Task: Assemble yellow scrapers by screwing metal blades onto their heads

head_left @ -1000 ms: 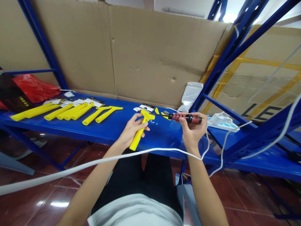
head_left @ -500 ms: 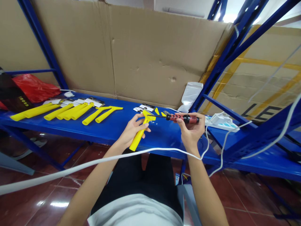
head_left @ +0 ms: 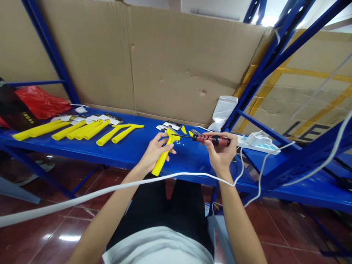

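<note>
Backdrop: tall brown cardboard (head_left: pixel 176 62), matte, creased and dented, stands behind the bench between blue metal posts (head_left: pixel 53 51).
Surface: smooth, slightly glossy blue bench (head_left: pixel 129 152) over reddish, shiny floor tiles (head_left: pixel 275 227).
Yellow tool: smooth, cylindrical handle with a branching head (head_left: pixel 160 161), held tilted above the bench's front edge, its lower end toward the person.
Screwdriver: ribbed red-and-black grip (head_left: pixel 211 139) and thin dark shaft, lying nearly level; its tip is at the yellow head, though contact is too small to tell.
Left side: yellow pieces (head_left: pixel 100 128) lie in a slanted row, some topped with printed cards (head_left: pixel 110 118); farther left sits a crinkled red bag (head_left: pixel 44 102).
Far edge: flat yellow wedges (head_left: pixel 183 130) lie past the hands, and a crumpled white pouch (head_left: pixel 224 110) leans on the cardboard.
Room: blue top shows between row and left hand; a white cable (head_left: pixel 110 191) crosses in front, over the right wrist.
Left hand: narrow grip (head_left: pixel 156 149), thumb and fingers around the yellow tool's neck.
Right hand: closed around the screwdriver's grip (head_left: pixel 224 152).
</note>
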`<control>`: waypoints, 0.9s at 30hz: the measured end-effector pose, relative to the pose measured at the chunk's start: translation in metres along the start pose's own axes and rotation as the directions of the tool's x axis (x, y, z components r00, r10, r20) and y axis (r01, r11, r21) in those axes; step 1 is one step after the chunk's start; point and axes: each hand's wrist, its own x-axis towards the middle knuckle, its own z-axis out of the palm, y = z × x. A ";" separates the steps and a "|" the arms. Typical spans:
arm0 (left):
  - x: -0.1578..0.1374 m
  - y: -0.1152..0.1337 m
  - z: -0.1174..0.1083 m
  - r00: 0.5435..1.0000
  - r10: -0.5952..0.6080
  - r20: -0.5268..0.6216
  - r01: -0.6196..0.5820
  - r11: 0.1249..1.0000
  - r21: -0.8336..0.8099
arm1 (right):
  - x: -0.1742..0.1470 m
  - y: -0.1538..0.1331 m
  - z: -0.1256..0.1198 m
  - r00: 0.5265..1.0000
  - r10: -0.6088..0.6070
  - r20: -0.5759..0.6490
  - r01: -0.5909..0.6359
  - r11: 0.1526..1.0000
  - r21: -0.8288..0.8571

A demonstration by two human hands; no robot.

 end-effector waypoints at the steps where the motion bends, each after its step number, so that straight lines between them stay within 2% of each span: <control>1: 0.000 0.000 -0.001 1.000 -0.002 -0.005 0.002 1.000 -0.001 | -0.001 -0.001 0.000 0.999 0.021 0.035 -0.022 0.999 0.030; 5: 0.001 0.000 -0.002 1.000 -0.017 -0.019 0.016 1.000 -0.013 | -0.003 -0.007 0.000 0.989 0.067 0.131 -0.082 0.990 0.116; 8: 0.001 0.000 -0.002 0.999 -0.016 -0.028 0.016 1.000 -0.017 | -0.002 -0.007 -0.001 0.991 0.067 0.113 -0.079 0.991 0.107; 14: 0.001 -0.001 -0.002 0.999 -0.011 -0.034 0.010 1.000 -0.020 | -0.001 0.004 -0.007 0.997 -0.025 -0.072 0.010 0.980 -0.196; 16: 0.002 -0.001 -0.003 0.999 -0.011 -0.031 0.010 1.000 -0.023 | -0.002 0.004 -0.006 0.999 0.022 -0.036 -0.027 0.991 -0.133; 18: 0.002 -0.002 -0.003 0.999 -0.010 -0.034 0.009 1.000 -0.025 | -0.002 0.000 -0.004 0.995 0.084 0.057 -0.084 0.996 0.001; 21: 0.003 -0.003 -0.004 0.999 -0.008 -0.040 0.007 1.000 -0.027 | -0.002 -0.006 -0.001 0.983 0.110 0.150 -0.127 0.986 0.108; 23: 0.003 -0.002 -0.004 0.999 -0.007 -0.041 0.006 1.000 -0.026 | -0.002 -0.007 -0.001 0.986 0.103 0.128 -0.115 0.990 0.085; 27: 0.002 -0.001 -0.003 0.999 -0.008 -0.043 0.007 1.000 -0.024 | -0.002 0.000 -0.004 0.997 0.077 0.013 -0.076 0.994 -0.078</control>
